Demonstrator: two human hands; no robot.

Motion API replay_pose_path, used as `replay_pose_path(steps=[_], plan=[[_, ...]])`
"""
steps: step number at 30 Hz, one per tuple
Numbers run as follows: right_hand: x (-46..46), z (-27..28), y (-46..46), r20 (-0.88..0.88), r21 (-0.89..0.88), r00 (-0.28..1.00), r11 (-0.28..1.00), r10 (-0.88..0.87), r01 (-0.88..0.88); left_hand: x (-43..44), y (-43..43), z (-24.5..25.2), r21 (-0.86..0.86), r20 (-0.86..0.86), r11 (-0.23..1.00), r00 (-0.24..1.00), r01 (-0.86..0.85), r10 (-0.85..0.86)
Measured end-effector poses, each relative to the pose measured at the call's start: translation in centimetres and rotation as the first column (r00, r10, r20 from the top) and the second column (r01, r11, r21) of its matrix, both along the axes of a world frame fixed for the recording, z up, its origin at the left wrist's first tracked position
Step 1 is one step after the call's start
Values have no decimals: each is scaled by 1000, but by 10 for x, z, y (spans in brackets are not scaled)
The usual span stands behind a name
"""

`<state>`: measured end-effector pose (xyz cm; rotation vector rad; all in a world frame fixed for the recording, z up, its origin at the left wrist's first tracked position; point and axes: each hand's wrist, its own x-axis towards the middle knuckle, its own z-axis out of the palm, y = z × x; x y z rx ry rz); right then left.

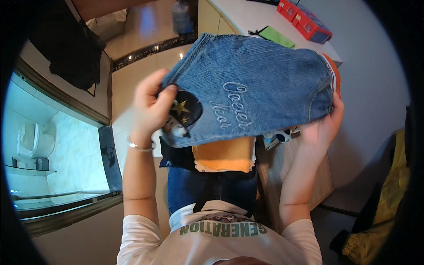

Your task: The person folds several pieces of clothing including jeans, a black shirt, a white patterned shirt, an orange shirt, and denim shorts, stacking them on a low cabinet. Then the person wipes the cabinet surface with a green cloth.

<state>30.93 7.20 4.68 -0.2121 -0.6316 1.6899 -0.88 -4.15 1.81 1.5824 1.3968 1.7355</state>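
A pair of blue denim shorts or trousers (265,73), stretched sideways, hangs in the air between my two hands. It has embroidered lettering, a dark patch with gold stars and an orange-and-white striped band at the right end. My left hand (155,99), with a bracelet at the wrist, pinches the left end, thumb on top near the patch. At the other end my right hand (323,122) grips the edge by the striped band; some of its fingers are hidden. Below the denim, a folded orange cloth (223,155) lies over dark fabric on my lap.
Right of my lap is a wooden surface (298,165) with a patterned cloth (281,137) on it. The white counter (238,16) ahead carries a green pouch (276,37) and red boxes (306,23). A bathroom doorway (66,149) opens at left; a yellow jacket (374,225) hangs at right.
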Motion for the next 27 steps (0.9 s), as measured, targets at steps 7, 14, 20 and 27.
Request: replay_pose_path(steps=[7,14,20,27], plan=[[44,-125,-62,552,29,798,962,-241,271,-4,-37,-35,-465,-378,883,889,58,-257],[74,-213,-117,989,140,-22,912,-143,385,-1,-64,-143,-648,-319,759,927,-60,-199],[5,-169,-98,902,432,73,886,-426,-168,-4,-100,-128,-508,-418,857,894,-81,-163],[-87,-155,-40,894,148,-196,679,-403,-719,5,-123,-126,-562,-600,798,771,-218,-212]])
